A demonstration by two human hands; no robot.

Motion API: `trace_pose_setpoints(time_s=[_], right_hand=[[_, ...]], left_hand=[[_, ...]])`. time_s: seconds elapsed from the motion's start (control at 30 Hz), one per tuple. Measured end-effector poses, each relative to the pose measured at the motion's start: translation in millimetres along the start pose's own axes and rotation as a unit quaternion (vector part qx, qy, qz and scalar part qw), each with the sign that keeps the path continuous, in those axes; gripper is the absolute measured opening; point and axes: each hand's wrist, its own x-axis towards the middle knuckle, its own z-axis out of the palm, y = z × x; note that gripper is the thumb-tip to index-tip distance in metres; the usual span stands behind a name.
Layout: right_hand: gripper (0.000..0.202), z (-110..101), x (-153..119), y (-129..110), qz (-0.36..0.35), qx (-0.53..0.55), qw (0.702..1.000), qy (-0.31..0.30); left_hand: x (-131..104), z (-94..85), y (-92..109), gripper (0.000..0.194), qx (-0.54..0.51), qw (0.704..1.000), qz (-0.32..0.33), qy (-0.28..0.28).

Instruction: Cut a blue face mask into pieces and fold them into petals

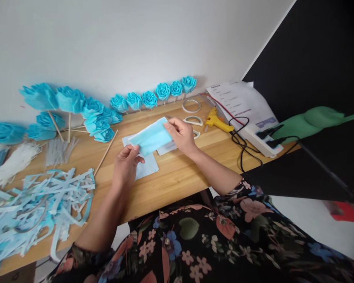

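The blue rectangular sheet (152, 137) hangs above the wooden table (171, 182), pinched between left fingers (138, 151) and right fingers (168, 125), nearly closed; its gripped corners are partly hidden.

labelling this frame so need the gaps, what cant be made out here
All in the head view:
Print on the papers: too small and blurred.
Strip pile: cut off by left edge.
Red thing: blurred, cut off by right edge.
Lower sheets: partly hidden by blue sheet.
Lowest tape roll: mostly hidden by right hand.
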Motion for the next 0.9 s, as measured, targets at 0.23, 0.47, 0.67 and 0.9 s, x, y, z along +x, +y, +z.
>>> trace_pose_setpoints(time_s=[0.23,0.47,0.67,0.9], right_hand=[[0.031,2,-4,2,0.036,-0.004,0.999,-0.019],[0.033,6,-8,7,0.065,0.007,0.997,-0.04],[0.034,7,-10,4,0.081,0.013,0.996,-0.042],[0.036,8,-9,4,0.091,0.025,0.995,-0.028]], left_hand=[[4,-1.3,-4,0.042,-0.04,0.999,-0.009,0.011],[8,-5.9,-4,0.048,-0.007,0.999,0.036,-0.016],[9,-12.2,-5,0.046,0.073,0.995,0.065,-0.021],[10,-12.0,-4,0.044,0.055,0.995,0.083,-0.024]])
